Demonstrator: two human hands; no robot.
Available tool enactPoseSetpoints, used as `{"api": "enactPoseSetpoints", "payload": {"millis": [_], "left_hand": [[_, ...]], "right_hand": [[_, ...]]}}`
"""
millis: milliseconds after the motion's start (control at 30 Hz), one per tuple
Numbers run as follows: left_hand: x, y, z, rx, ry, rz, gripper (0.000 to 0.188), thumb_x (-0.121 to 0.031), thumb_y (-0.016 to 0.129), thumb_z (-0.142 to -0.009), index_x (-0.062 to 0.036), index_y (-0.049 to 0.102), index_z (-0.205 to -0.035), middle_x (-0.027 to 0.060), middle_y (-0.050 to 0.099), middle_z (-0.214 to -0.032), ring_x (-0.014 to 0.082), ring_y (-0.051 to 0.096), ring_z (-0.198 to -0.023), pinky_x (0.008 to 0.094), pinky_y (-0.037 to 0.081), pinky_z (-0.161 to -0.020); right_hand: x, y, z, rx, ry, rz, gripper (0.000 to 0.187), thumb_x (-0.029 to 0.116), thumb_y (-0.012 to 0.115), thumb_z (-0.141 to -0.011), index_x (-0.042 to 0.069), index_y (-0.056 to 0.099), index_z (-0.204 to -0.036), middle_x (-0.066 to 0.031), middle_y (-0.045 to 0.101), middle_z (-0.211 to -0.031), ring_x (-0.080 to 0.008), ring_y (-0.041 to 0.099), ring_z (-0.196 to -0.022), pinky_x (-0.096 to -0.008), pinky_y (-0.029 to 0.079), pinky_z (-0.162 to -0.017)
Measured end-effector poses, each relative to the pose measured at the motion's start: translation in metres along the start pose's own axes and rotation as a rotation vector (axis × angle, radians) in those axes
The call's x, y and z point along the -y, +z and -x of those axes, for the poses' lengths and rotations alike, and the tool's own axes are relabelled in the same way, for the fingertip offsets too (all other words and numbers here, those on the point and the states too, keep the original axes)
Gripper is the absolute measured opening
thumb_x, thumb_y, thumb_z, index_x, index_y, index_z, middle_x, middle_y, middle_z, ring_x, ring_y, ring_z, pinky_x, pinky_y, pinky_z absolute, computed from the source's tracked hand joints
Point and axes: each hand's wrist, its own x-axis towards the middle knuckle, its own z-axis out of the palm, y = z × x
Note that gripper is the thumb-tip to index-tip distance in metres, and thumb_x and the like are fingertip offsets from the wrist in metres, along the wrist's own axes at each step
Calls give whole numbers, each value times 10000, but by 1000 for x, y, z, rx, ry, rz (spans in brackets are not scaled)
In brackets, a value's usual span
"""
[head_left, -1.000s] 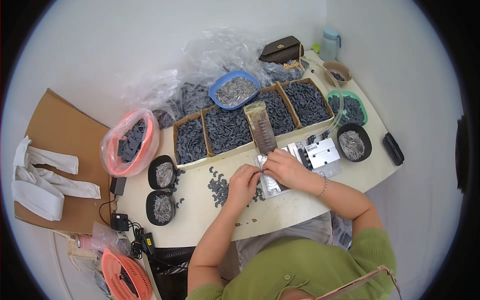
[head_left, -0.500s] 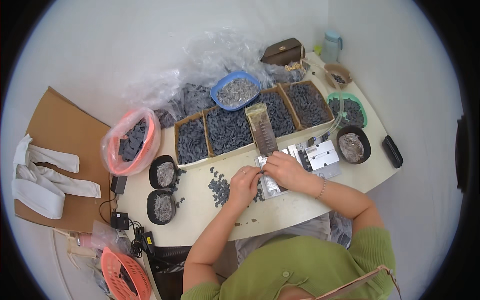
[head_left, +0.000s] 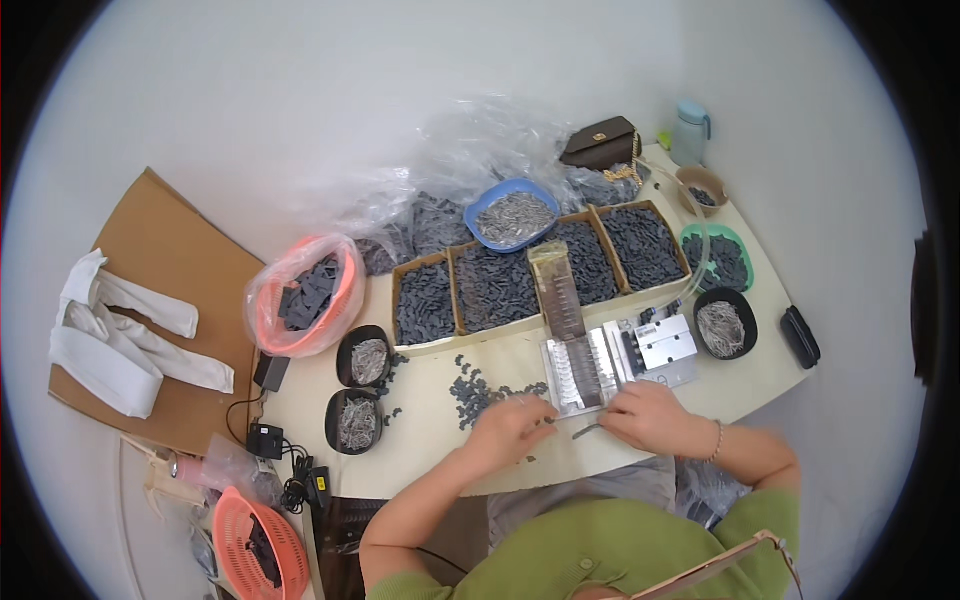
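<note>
Pale tabletop: both hands have withdrawn from the metal fixture, leaving it accessible, we judge. Right hand apparently pinches a dark strip just nearside; left hand's grip we cannot tell.

Head view only: left one of a head-worn fisheye pair, aimed steeply down and forward over the table. Upright, unmirrored. Close enough for both hands to sit low near centre, wide enough for cardboard left and back wall up top. Wearer's green top fills bottom edge (corners black, straight lines bowing toward rim).
</note>
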Motion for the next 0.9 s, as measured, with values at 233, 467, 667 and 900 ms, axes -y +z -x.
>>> {"api": "enactPoseSetpoints", "payload": {"millis": [233,467,667,900], "left_hand": [[81,-88,-8,-436,-251,-217,123,-90,699,-785,-8,612,-813,114,618,-784,278,627,-754,360,491,-669],[154,-101,-57,-497,-233,-516,169,-108,678,-785,-26,661,-932,162,609,-941,350,589,-910,429,473,-788],[164,-91,-71,-401,-325,-588,67,-114,694,-744,-55,669,-762,128,603,-834,337,586,-878,434,470,-760],[140,-99,-55,-624,-350,-329,61,-41,662,-812,-22,671,-869,117,628,-832,249,615,-736,337,491,-686]], "right_hand": [[10,12,33,-6,-71,231,365,119,581,-732,25,639,-1079,-53,604,-1017,-188,561,-859,-300,459,-730],[-13,6,17,-128,45,26,243,117,644,-749,98,671,-990,-21,642,-947,-200,593,-814,-321,477,-704],[-82,-39,1,-218,291,144,138,115,657,-785,71,676,-915,-78,649,-908,-266,614,-830,-386,498,-721],[-191,-46,-16,-322,548,174,116,143,639,-818,91,686,-910,-77,642,-855,-287,611,-859,-387,499,-772]]}}
